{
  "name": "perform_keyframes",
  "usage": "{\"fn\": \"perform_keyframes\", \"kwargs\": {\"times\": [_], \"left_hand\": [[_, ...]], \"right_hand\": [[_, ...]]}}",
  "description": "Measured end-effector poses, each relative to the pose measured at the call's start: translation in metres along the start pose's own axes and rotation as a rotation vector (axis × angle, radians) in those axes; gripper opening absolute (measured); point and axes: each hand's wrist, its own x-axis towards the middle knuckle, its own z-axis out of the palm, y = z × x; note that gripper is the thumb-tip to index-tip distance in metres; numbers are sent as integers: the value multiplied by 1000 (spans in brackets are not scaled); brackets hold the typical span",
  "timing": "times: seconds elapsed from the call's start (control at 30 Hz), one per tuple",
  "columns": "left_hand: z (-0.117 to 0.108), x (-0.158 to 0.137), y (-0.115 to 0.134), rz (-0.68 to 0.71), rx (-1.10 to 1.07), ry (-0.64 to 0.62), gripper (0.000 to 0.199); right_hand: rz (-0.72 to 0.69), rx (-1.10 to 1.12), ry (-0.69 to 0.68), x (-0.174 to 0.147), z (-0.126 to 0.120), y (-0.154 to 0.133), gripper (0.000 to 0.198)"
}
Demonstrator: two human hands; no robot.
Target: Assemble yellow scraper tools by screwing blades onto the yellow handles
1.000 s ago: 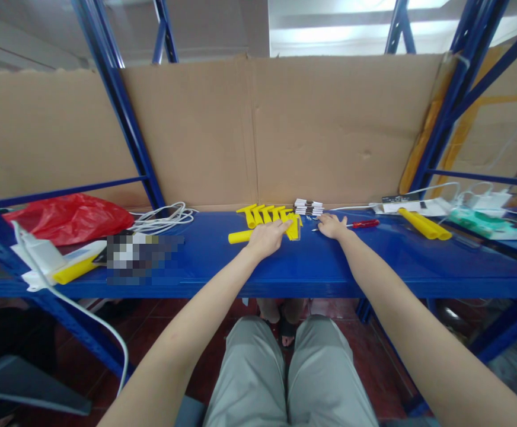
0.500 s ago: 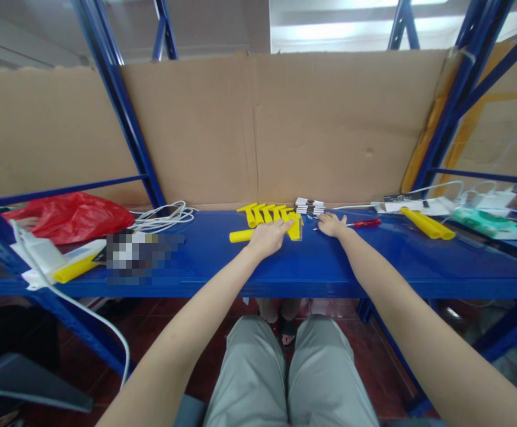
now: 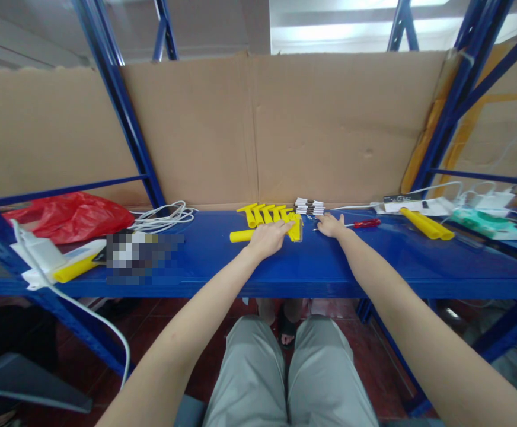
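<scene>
My left hand (image 3: 268, 237) is closed around the middle of a yellow T-shaped scraper (image 3: 239, 236) lying on the blue shelf. Its tube handle shows left of the hand and its flat head on the right, with a clear edge. Fingers stretched and thumb apart, my right hand (image 3: 331, 225) rests on the shelf near small shiny metal pieces (image 3: 310, 219), too small to name surely. A red-handled screwdriver (image 3: 367, 223) lies with its shaft passing beneath this hand. Several similar yellow scrapers (image 3: 258, 214) form a row behind my left hand, beside a stack of small white boxes (image 3: 309, 206).
Yellow tubes (image 3: 426, 223) lie to the right, near a green-and-white packet (image 3: 490, 223) and white cables. On the left are a red plastic bag (image 3: 69, 218), a coiled white cable (image 3: 165, 217) and another yellow tube (image 3: 75, 268). A cardboard sheet (image 3: 196, 130) stands behind the shelf.
My right hand has shifted very slightly and its thumb sits a little closer to the fingers. The left hand stays on the scraper, practically unmoved.
</scene>
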Motion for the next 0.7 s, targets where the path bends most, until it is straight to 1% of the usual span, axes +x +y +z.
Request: {"fn": "perform_keyframes", "kwargs": {"times": [0.13,0.27,0.37,0.5,0.7], "left_hand": [[0,0,0,-1,1,-8,50],[-1,0,0,4,5,-9,50],[-1,0,0,4,10,-10,50],[-1,0,-1,2,6,-14,51],[-1,0,0,4,-7,-15,51]], "right_hand": [[-25,-17,-15,-3,-2,-2,49],[-37,-24,22,-5,-3,-2,48],[-20,-18,57,-5,-3,0,47],[22,8,104,-3,-4,3,39],[-17,75,64,3,-7,4,35]]}}
